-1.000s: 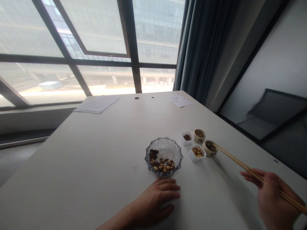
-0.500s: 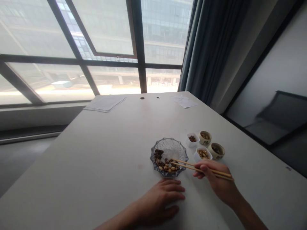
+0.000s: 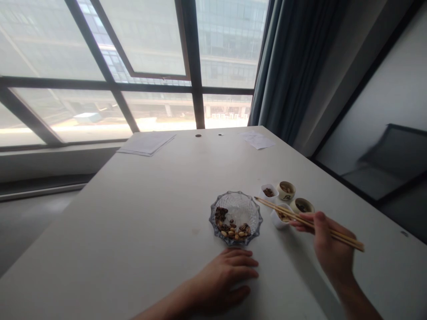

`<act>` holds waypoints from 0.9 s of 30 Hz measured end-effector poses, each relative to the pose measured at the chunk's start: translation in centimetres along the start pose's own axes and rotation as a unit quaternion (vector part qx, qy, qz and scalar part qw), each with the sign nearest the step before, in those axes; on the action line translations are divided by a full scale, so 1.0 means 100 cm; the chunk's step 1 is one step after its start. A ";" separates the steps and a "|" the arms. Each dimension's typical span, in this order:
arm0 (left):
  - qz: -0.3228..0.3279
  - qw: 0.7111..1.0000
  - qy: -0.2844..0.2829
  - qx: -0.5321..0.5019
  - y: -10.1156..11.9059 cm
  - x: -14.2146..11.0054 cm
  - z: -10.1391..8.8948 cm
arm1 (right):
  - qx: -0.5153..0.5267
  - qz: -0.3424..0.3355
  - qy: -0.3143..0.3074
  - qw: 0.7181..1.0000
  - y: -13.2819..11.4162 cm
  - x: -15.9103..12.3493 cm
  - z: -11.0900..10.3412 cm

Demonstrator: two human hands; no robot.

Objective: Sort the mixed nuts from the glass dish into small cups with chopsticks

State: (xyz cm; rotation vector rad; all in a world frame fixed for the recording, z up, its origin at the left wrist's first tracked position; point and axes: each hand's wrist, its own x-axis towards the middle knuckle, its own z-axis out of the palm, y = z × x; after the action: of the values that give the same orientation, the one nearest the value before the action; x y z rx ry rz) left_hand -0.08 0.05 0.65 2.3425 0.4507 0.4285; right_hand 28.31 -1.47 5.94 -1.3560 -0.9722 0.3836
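My left hand (image 3: 223, 278) rests flat on the white table (image 3: 140, 231), holding nothing, just below a cut-glass bowl (image 3: 240, 206). The bowl holds dark seeds and pale peanuts. My right hand (image 3: 328, 240) grips a pair of wooden chopsticks (image 3: 293, 218), whose tips reach past a white square dish of peanuts (image 3: 279, 221). Their tips are near a white square dish of dark seeds (image 3: 268, 192). Two small cream cups sit close by, one with nuts (image 3: 286, 190) and one with dark seeds (image 3: 302, 205). The chopsticks partly hide the peanut dish.
Loose papers (image 3: 146, 144) and a paper sheet (image 3: 258, 141) lie at the table's far edge. Large window frames (image 3: 193, 66) stand beyond it, with a dark curtain (image 3: 283, 66) to the right. The table's left edge drops to the floor.
My right hand has moved right and slightly up with the chopsticks, from over the glass bowl to over the white dishes. My left hand has stayed in place.
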 end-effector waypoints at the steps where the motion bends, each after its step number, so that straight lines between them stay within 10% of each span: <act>1: -0.002 1.000 0.001 0.000 0.000 0.000 0.000 | 0.000 -0.004 0.024 1.000 0.000 0.006 -0.002; 10: 0.000 1.000 0.004 -0.001 -0.001 -0.001 0.001 | 0.013 -0.028 0.012 0.999 0.004 0.020 -0.001; 17: 0.000 1.000 0.002 0.001 -0.001 0.000 0.001 | 0.051 0.007 -0.247 0.968 0.002 -0.015 0.021; 27: -0.004 1.000 -0.003 -0.001 -0.001 0.000 0.000 | 0.065 0.024 -0.269 0.961 0.018 -0.016 0.030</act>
State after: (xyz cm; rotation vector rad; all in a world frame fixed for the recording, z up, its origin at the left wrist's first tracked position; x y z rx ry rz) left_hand -0.11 0.08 0.58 2.3381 0.4573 0.4175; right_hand 25.63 -0.30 3.41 -1.1766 -1.3333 0.8676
